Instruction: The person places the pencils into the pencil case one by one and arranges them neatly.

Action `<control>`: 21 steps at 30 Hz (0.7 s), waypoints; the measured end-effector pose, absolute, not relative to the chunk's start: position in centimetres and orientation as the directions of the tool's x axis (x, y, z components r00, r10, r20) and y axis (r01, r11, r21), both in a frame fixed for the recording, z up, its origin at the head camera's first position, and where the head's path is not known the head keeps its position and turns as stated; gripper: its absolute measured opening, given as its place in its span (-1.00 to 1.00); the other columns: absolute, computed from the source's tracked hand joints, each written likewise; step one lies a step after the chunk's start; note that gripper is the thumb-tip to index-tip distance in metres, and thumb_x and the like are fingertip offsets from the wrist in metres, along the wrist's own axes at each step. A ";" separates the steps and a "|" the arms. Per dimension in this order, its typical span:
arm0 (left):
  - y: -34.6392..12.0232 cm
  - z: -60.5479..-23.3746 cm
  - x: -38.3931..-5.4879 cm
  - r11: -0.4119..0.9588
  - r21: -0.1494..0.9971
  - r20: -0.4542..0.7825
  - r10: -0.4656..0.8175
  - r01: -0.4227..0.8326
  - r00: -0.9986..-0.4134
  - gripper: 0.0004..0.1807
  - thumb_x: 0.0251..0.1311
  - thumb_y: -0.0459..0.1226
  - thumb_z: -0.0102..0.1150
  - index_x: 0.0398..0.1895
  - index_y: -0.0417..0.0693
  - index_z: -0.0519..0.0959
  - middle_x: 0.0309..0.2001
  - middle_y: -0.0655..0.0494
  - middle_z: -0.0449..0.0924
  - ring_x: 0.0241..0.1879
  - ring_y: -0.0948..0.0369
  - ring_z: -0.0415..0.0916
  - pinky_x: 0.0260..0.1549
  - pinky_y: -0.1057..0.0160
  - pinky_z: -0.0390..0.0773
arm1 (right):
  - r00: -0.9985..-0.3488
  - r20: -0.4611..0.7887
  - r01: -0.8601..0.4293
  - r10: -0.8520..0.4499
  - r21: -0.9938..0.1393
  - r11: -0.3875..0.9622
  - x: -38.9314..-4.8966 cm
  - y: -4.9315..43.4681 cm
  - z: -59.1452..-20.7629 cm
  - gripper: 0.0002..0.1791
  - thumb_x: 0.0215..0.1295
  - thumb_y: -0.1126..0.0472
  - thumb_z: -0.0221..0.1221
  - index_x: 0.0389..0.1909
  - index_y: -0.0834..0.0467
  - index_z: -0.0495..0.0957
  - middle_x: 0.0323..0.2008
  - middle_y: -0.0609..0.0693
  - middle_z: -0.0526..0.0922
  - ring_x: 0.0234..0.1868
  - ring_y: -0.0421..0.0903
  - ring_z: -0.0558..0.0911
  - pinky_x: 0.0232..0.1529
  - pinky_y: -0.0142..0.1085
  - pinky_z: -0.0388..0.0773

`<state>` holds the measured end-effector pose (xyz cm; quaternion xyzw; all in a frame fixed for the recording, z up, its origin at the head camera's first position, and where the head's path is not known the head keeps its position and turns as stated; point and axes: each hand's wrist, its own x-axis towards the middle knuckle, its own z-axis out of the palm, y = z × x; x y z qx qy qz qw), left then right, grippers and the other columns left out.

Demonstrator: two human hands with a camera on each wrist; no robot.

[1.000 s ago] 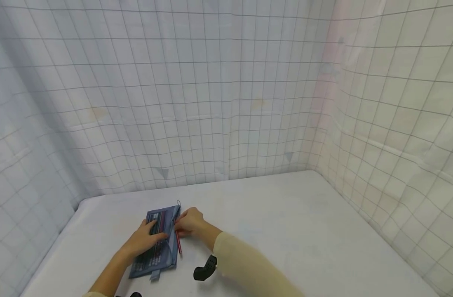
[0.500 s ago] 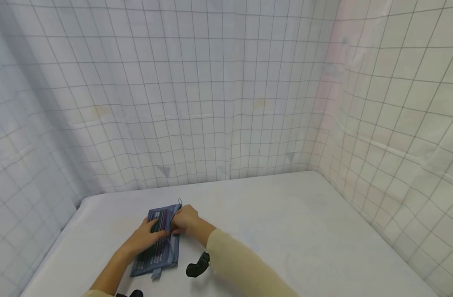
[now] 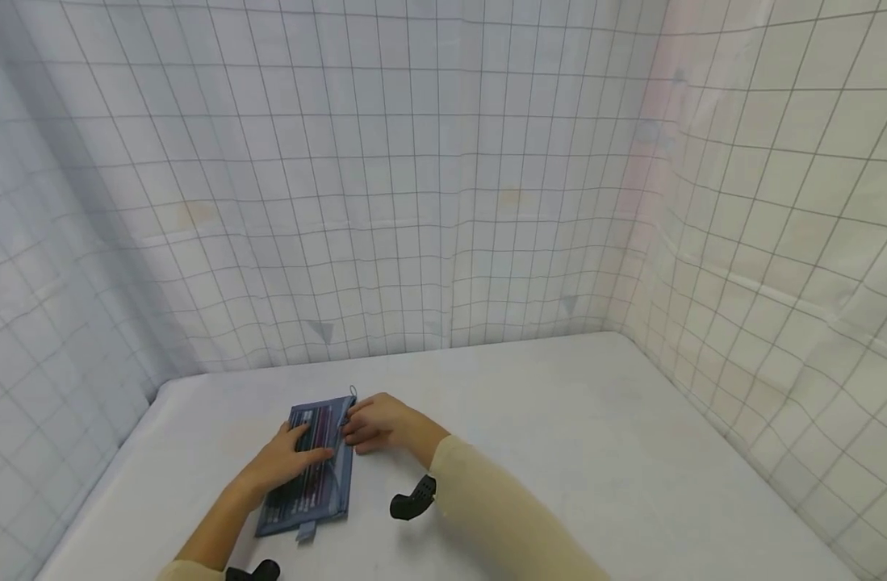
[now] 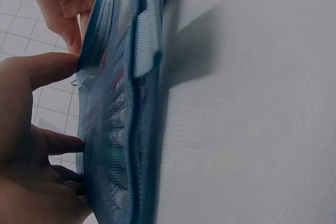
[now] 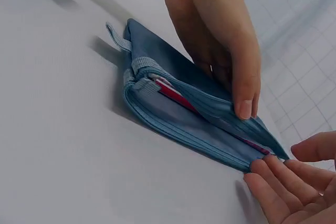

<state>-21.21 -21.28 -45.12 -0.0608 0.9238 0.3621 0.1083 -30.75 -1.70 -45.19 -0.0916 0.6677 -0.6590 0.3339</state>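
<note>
A blue mesh pencil case [image 3: 295, 507] lies flat on the white table, several pencils showing through it. My left hand [image 3: 279, 461] rests on top with spread fingers. In the right wrist view its thumb presses by the zipper edge, and the zipped side gapes. Inside that gap lies a red pencil [image 5: 178, 98]. At the far right end of the case is my right hand [image 3: 387, 420]; its fingertips touch the opening's edge while the thumb stands apart, and no object shows in its grasp. A fabric tab [image 3: 307, 532] sticks out at the near end.
White table surface [image 3: 559, 452] extends to the right of the case. Gridded white curtains [image 3: 443, 202] hang behind and at both sides. Black wrist-worn devices [image 3: 414, 498] show below the right hand and at the bottom edge by the left sleeve.
The red pencil, partly outside the case in my right hand a second ago, now lies inside it. My right hand has drawn back slightly and loosened its fingers; the left stays on the case.
</note>
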 end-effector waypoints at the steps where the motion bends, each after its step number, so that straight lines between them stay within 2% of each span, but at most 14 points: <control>1: -21.2 -45.2 -21.3 0.742 0.644 -0.237 -0.037 -0.186 -0.971 0.19 0.31 0.25 0.20 0.53 -0.56 -0.03 0.47 -0.73 -0.38 0.42 -0.62 -0.25 0.28 -0.55 0.01 | -0.760 -0.318 0.304 -0.568 -0.945 0.122 -30.9 -1.3 -45.0 -0.61 0.38 0.45 0.21 0.21 0.36 0.59 -0.19 0.13 0.77 -0.14 0.03 0.77 -0.12 -0.06 0.73; 10: -19.9 -45.8 -21.8 0.888 0.450 -0.112 -0.043 -0.090 -0.993 0.27 0.14 0.33 0.31 0.38 -0.71 0.15 0.35 -0.86 -0.08 0.34 -0.64 0.02 0.19 -0.53 0.26 | -0.754 -0.275 0.218 -0.597 -0.961 0.168 -31.8 1.7 -43.8 -0.65 0.47 0.35 0.18 0.21 0.38 0.58 -0.16 0.13 0.75 -0.12 0.03 0.77 -0.09 -0.07 0.72; 16: -19.3 -46.3 -21.8 0.899 0.429 -0.079 -0.063 -0.091 -0.995 0.30 0.06 0.31 0.40 0.37 -0.71 0.16 0.34 -0.89 -0.11 0.35 -0.67 -0.04 0.18 -0.55 0.25 | -0.767 -0.250 0.154 -0.591 -0.966 0.208 -32.4 3.7 -43.0 -0.61 0.48 0.31 0.19 0.25 0.35 0.57 -0.14 0.11 0.74 -0.11 0.02 0.77 -0.10 -0.10 0.72; 21: -19.1 -46.6 -21.6 0.896 0.432 -0.071 -0.075 -0.099 -0.995 0.33 0.03 0.32 0.41 0.38 -0.71 0.13 0.35 -0.88 -0.15 0.36 -0.68 -0.11 0.20 -0.55 0.21 | -0.804 -0.213 0.054 -0.555 -0.956 0.289 -33.1 5.8 -42.6 -0.61 0.44 0.30 0.24 0.23 0.32 0.59 -0.14 0.05 0.75 -0.12 -0.02 0.77 -0.11 -0.13 0.72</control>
